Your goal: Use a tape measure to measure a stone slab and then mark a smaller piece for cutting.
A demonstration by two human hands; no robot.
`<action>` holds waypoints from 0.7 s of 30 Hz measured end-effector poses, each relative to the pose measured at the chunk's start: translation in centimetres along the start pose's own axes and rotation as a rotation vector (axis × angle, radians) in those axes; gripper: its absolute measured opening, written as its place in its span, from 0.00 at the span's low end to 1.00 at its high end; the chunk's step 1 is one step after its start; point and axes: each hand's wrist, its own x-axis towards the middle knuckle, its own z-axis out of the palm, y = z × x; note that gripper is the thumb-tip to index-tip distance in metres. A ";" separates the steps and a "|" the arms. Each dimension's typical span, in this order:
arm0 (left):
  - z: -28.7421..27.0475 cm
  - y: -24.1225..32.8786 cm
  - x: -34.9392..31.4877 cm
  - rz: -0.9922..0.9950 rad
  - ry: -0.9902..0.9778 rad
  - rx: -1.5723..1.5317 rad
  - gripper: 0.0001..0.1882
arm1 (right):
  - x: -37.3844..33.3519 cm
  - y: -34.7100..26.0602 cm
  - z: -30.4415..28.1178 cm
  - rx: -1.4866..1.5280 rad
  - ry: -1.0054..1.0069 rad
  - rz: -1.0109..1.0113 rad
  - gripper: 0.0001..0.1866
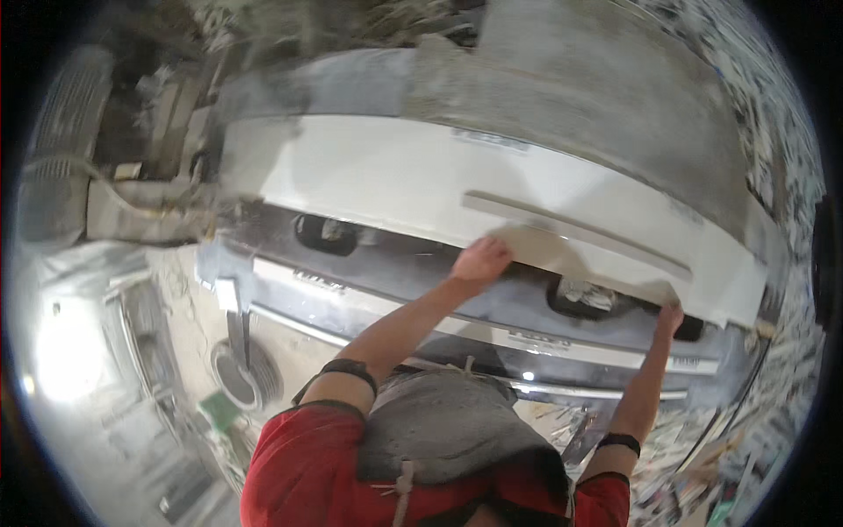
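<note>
A long white slab lies across the machine bed in front of me, wide and flat. At its near edge, my left hand is closed with the fingers curled over the rim. Farther right, my right hand grips the same near edge, thumb and fingers pressed together. Between and beyond my hands, a narrow pale strip lies lengthwise on top of the slab. Shadows of my arms fall on the white surface. The undersides of my fingers are hidden.
Below the slab runs a grey metal frame with oval cutouts and a pale rail. A grey plate lies behind. A hose and motor-like housing stand left; a tyre rests on the floor. Scraps litter the right side.
</note>
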 end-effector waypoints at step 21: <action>-7.6 -8.3 -26.0 -1.351 0.200 0.222 0.49 | -4.1 -9.3 -8.8 -0.754 -0.279 -0.339 0.21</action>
